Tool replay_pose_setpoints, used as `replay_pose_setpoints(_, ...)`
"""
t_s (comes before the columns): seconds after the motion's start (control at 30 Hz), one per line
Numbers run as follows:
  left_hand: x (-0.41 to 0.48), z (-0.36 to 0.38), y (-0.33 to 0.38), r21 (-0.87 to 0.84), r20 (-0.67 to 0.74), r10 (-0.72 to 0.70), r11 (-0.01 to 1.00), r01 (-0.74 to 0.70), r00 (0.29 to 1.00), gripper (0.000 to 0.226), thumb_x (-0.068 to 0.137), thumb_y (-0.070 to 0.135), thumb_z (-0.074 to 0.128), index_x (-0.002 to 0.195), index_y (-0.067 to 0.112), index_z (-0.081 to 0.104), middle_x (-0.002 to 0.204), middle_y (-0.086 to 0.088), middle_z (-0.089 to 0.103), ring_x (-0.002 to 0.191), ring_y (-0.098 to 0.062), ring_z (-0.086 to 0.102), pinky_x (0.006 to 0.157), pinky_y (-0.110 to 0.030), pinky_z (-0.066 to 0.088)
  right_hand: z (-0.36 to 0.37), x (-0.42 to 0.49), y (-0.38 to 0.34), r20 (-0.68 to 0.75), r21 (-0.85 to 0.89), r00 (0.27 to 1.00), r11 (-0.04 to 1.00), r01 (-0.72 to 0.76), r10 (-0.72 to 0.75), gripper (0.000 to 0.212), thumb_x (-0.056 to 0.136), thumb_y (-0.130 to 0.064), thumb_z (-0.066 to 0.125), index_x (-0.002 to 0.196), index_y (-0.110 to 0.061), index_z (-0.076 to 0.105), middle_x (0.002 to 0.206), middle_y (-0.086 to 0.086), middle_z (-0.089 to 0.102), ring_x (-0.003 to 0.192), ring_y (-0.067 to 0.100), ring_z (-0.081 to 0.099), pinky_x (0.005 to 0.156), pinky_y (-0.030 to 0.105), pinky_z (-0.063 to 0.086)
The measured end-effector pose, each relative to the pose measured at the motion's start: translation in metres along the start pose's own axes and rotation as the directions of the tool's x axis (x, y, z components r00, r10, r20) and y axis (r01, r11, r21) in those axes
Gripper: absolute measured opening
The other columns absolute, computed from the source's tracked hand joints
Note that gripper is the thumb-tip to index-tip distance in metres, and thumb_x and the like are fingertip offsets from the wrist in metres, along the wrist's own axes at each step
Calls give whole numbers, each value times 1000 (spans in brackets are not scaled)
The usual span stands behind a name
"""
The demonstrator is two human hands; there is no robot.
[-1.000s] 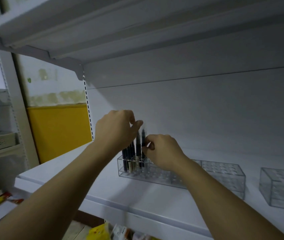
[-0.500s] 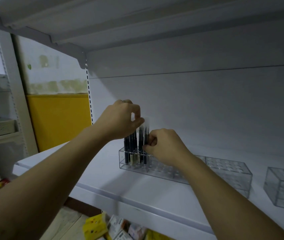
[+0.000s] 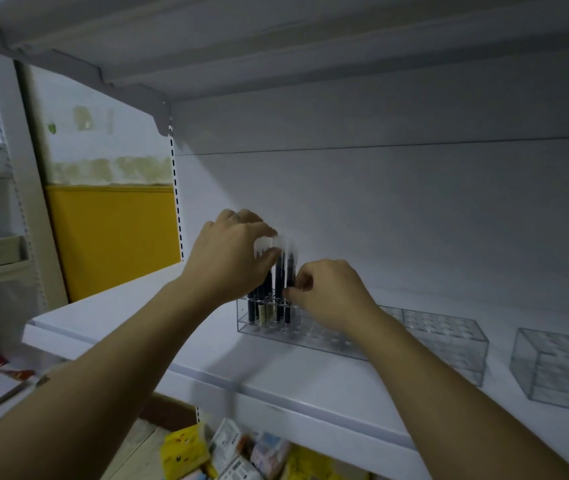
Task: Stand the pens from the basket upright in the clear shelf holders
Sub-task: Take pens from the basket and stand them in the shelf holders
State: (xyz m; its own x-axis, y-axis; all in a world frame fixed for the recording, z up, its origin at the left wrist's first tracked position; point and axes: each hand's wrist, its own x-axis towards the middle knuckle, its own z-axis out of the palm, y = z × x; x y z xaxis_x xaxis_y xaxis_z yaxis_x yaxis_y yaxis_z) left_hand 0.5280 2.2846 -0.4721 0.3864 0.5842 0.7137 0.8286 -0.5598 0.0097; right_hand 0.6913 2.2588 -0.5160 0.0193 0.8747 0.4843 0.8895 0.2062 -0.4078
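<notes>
Pens (image 3: 278,279) upright in left end of clear holder (image 3: 310,341). Left hand (image 3: 231,258) curls round cap tops; right hand (image 3: 331,293) pinches one barrel low. Light, stiff, likely slick: grip mid-barrel.

text readable: none that I can make out | packets (image 3: 182,452) below the shelf (image 3: 130,327): print there, too blurred for me to read | pens (image 3: 278,282): no marking legible
</notes>
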Motion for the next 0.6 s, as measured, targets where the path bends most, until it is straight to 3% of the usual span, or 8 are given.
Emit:
replay_pose_setpoints(0.13, -15, -8, 2, 32, 24, -33, 999, 32, 999, 56, 90, 47, 56, 142, 33, 41, 145, 2, 44, 134, -21, 35, 108, -42, 32, -13, -11, -3, -76, -63, 997, 998, -15, 10, 42, 83, -53, 66, 110, -20, 63, 102, -3, 63, 89, 15, 56, 79, 31, 48)
replay_pose_setpoints(0.3, -53, -20, 17, -68, -46, 25, 997, -28, 999, 44, 87, 41, 63, 128, 26, 57, 130, 0, 55, 121, -21, 44, 96, -34, 36, -36, -51, -12, -245, -60, 967, 996, 59, -72, 33, 86, -43, 66, 112, -23, 62, 110, -7, 57, 105, 13, 51, 94, 30, 41)
replay_pose_setpoints(0.4, -88, -22, 37, -143, -65, 79, 986, -87, 995, 36, 86, 39, 65, 118, 23, 64, 121, 0, 60, 114, -21, 48, 92, -32, 38, -33, -102, -18, -295, -34, 946, 991, 128, -133, 28, 85, -37, 68, 110, -25, 62, 104, -14, 53, 100, 9, 50, 90, 26, 40)
replay_pose_setpoints(0.5, -131, -17, 57, -241, -76, 128, 960, -143, 989, 29, 86, 37, 65, 109, 19, 67, 111, -1, 61, 107, -24, 52, 86, -38, 44, -27, -161, -16, -356, 25, 925, 988, 153, -134, 25, 83, -28, 72, 106, -24, 65, 99, -15, 55, 88, 7, 54, 75, 19, 42)
replay_pose_setpoints(0.6, -182, -4, 78, -353, -97, 144, 920, -169, 985, 25, 86, 34, 60, 100, 15, 68, 99, -3, 61, 95, -26, 54, 78, -42, 46, -17, -219, -8, -382, 57, 915, 985, 164, -130, 18, 81, -21, 71, 99, -20, 67, 90, -12, 59, 73, 8, 56, 64, 23, 48)
